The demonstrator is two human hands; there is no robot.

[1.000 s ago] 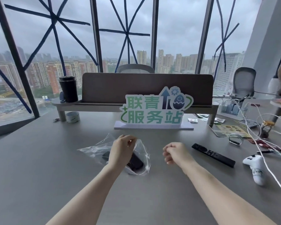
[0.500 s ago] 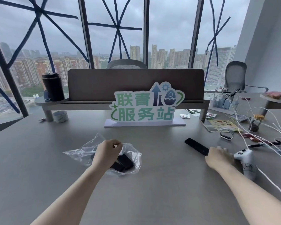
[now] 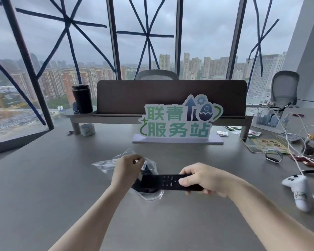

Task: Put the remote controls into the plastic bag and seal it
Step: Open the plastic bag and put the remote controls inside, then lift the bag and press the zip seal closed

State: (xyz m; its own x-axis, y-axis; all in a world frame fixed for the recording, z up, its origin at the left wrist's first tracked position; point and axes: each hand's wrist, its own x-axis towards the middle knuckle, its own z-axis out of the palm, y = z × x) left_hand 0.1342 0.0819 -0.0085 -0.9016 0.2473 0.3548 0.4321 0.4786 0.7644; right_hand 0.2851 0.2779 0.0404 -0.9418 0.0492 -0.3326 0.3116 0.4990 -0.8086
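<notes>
A clear plastic bag (image 3: 105,163) lies on the grey table (image 3: 43,187), with a dark remote (image 3: 137,184) partly visible inside it. My left hand (image 3: 127,169) pinches the bag's upper edge and holds it up. My right hand (image 3: 205,179) grips a long black remote control (image 3: 163,182) by its right end and holds it level just above the table. The remote's left end sits at the bag's opening, beside my left hand.
A white game controller (image 3: 297,187) lies at the right among white cables (image 3: 294,151). A green-and-white sign (image 3: 178,122) stands behind the bag, in front of a desk shelf carrying a black tumbler (image 3: 82,98). A tape roll (image 3: 87,129) sits under the shelf.
My right hand reached to the right, picked up the long black remote from the table and carried it left to the bag. My left hand kept hold of the bag.
</notes>
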